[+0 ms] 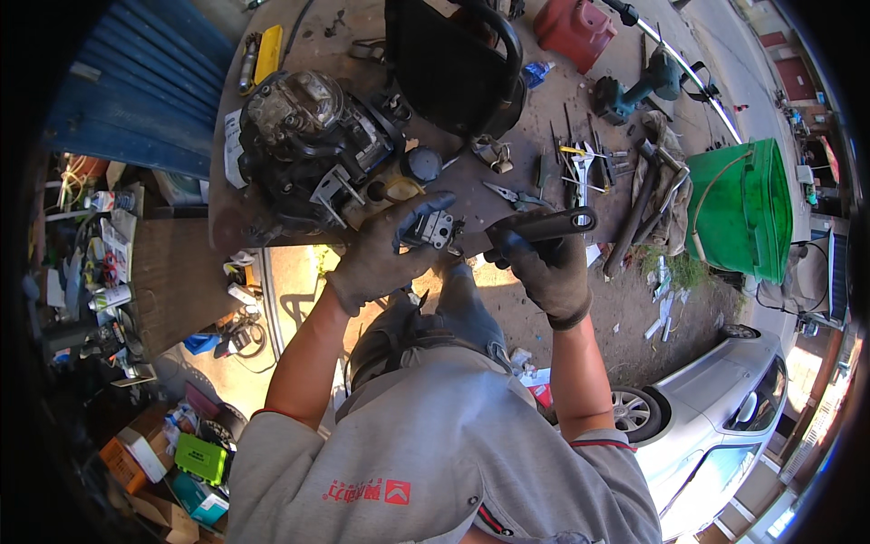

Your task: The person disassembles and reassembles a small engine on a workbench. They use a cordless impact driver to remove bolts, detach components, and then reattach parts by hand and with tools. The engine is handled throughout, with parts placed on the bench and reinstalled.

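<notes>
My left hand [385,258], in a dark work glove, grips a small silver metal block with holes [436,230], which looks like a carburetor, between thumb and fingers. My right hand [546,276], also gloved, is closed around a dark tool [555,224] with a flat handle and a hanging hole in its end. The tool's other end points at the metal block; its working tip is too dark to make out. Both hands are over the near edge of the workbench [489,195]. Just beyond my left hand is a greasy small engine [308,127].
Pliers [512,195], an adjustable wrench [582,172] and several slim tools lie on the bench. Farther back are a black bin [449,77], a red fuel can [575,32] and a cordless drill [639,86]. A green bucket [743,213] stands right; a silver car [716,426] is behind it.
</notes>
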`<control>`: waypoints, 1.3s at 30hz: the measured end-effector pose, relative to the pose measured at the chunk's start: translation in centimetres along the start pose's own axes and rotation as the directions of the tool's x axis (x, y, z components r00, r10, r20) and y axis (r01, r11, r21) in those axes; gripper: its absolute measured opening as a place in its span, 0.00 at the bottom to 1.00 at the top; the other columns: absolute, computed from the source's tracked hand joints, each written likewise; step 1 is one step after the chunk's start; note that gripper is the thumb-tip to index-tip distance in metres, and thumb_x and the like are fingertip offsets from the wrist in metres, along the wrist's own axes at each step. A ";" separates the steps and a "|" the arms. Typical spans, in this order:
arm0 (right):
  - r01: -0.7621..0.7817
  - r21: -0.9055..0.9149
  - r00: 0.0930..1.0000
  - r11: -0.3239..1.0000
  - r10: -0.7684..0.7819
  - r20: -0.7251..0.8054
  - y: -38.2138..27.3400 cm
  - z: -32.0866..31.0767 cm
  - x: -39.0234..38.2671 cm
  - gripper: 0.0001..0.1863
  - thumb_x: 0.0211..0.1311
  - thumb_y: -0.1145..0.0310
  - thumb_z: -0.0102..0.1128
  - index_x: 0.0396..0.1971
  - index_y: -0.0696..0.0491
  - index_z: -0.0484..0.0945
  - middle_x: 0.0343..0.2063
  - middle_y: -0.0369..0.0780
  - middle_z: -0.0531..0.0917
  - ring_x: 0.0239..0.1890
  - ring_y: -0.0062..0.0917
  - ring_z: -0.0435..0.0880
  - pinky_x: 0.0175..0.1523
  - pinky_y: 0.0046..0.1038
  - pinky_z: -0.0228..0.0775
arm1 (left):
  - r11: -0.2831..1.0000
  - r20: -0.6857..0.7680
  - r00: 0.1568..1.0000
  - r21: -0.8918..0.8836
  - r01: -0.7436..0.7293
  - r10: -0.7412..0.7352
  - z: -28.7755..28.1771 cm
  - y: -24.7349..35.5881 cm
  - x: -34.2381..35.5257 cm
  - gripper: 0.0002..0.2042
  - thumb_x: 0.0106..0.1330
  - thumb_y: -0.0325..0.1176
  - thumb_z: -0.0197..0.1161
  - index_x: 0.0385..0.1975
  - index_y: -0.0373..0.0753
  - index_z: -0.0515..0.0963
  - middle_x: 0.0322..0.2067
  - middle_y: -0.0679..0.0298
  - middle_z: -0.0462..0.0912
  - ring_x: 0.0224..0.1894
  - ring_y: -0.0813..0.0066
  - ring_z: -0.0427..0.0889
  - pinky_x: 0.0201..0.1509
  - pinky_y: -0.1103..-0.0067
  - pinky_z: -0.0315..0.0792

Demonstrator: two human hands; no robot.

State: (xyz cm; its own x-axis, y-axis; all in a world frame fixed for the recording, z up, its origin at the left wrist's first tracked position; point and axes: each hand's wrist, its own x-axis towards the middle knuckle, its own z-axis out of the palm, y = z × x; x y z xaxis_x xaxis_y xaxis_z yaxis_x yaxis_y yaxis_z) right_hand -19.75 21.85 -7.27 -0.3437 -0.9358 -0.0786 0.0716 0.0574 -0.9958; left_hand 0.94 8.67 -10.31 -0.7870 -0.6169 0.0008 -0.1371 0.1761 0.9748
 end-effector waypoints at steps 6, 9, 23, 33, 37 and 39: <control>-0.082 -0.013 0.997 0.997 0.082 -0.015 -0.2 0.0 1.0 0.10 0.63 0.79 0.64 0.44 0.61 0.79 0.34 0.42 0.88 0.36 0.23 0.87 0.40 0.26 0.80 | 0.999 0.002 1.000 0.035 0.008 -0.008 -0.1 0.2 -0.2 0.30 0.60 0.21 0.65 0.66 0.39 0.72 0.55 0.59 0.82 0.57 0.74 0.80 0.63 0.75 0.72; -0.090 -0.075 0.996 0.993 0.091 0.014 -1.1 0.8 2.0 0.09 0.63 0.78 0.63 0.43 0.62 0.80 0.33 0.42 0.88 0.34 0.22 0.87 0.38 0.26 0.79 | 0.996 -0.003 1.000 0.082 -0.022 0.022 -0.1 0.4 -0.2 0.30 0.60 0.22 0.65 0.66 0.38 0.72 0.56 0.58 0.82 0.58 0.72 0.79 0.65 0.74 0.71; -0.071 -0.304 0.992 0.950 0.099 0.078 -0.6 1.3 2.9 0.09 0.65 0.74 0.65 0.42 0.62 0.83 0.30 0.40 0.87 0.29 0.21 0.85 0.34 0.25 0.77 | 0.999 -0.008 0.999 -0.001 -0.036 0.036 0.1 -0.4 -0.1 0.30 0.59 0.27 0.69 0.64 0.37 0.72 0.56 0.52 0.81 0.61 0.61 0.80 0.65 0.70 0.71; -0.136 -0.220 0.991 0.966 0.134 -0.024 -2.7 1.0 1.7 0.08 0.57 0.70 0.68 0.35 0.56 0.87 0.27 0.43 0.88 0.27 0.27 0.87 0.36 0.30 0.78 | 0.995 -0.038 0.997 0.084 -0.057 0.060 0.0 0.5 0.1 0.29 0.59 0.24 0.66 0.64 0.37 0.73 0.54 0.52 0.83 0.57 0.60 0.83 0.62 0.71 0.74; -0.122 -0.394 0.992 0.911 0.120 -0.032 -2.3 1.6 1.5 0.07 0.59 0.66 0.68 0.33 0.53 0.87 0.26 0.42 0.88 0.28 0.29 0.88 0.35 0.31 0.78 | 0.992 -0.082 0.994 0.105 -0.064 0.073 0.6 -0.3 0.0 0.29 0.58 0.23 0.66 0.63 0.39 0.74 0.51 0.52 0.84 0.54 0.58 0.84 0.60 0.70 0.75; -0.145 -0.437 0.989 0.888 0.142 -0.038 -2.8 2.2 1.4 0.09 0.60 0.63 0.68 0.33 0.53 0.87 0.27 0.42 0.88 0.29 0.31 0.89 0.35 0.32 0.78 | 0.989 -0.102 0.991 0.123 -0.079 0.091 0.8 -0.4 0.0 0.29 0.57 0.22 0.66 0.62 0.40 0.75 0.51 0.53 0.84 0.53 0.58 0.84 0.59 0.70 0.76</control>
State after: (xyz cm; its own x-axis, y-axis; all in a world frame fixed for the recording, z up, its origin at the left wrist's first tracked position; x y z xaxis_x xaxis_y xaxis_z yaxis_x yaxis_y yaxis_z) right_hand -18.34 19.55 -4.45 -0.3652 -0.9042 -0.2215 -0.2955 0.3382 -0.8935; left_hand 0.51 9.17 -10.85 -0.7310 -0.6730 0.1126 -0.1478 0.3173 0.9367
